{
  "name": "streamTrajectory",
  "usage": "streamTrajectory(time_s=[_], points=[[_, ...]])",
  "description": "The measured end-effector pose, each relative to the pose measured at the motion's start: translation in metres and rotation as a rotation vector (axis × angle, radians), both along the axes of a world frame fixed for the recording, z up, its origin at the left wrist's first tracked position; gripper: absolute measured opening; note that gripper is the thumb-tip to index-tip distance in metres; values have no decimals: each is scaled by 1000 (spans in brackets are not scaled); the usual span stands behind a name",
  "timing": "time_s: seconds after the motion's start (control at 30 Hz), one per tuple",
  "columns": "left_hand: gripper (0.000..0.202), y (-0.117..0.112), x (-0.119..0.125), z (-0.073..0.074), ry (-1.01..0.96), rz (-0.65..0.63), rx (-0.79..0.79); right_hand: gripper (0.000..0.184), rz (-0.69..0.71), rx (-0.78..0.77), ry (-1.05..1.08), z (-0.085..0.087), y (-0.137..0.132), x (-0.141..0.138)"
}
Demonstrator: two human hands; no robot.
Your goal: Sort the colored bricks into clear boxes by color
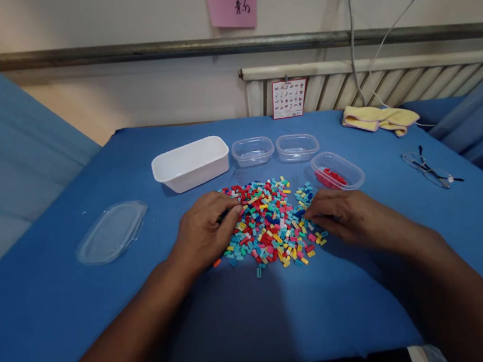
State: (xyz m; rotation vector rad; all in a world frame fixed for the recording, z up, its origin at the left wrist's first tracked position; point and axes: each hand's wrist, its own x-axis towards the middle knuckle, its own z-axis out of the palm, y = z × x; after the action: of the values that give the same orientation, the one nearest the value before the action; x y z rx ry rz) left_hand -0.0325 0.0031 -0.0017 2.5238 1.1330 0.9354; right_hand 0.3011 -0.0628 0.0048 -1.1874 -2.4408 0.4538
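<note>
Bare left hand point(205, 225) and bare right hand point(346, 215) flank the heaped multicoloured plastic bricks point(268, 224) on the blue-covered desk point(63, 308), fingers curled, whether either grip holds anything impossible to tell. Some red plastic bricks point(331, 178) sit in 1 clear plastic tub point(356, 176); most bricks remain loose.

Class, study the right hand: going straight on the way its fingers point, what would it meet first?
The right hand would probably meet the dark blue bricks in the pile of small coloured bricks; its fingertips look so close that this view cannot settle whether they already touch.
</note>
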Motion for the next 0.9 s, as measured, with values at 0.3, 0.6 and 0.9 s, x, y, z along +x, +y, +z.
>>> streamTrajectory(time_s=[0.3,0.6,0.9], points=[[22,1,1,-2,-12,-8,-21,20,-49,-96,-120,-5,-2,-33],[21,1,0,-6,-28,-21,-31,22,-146,-254,-198,9,-6,-33],[21,0,2,-4,-16,-14,-39,18,-192,-215,-174,6,1,-35]])
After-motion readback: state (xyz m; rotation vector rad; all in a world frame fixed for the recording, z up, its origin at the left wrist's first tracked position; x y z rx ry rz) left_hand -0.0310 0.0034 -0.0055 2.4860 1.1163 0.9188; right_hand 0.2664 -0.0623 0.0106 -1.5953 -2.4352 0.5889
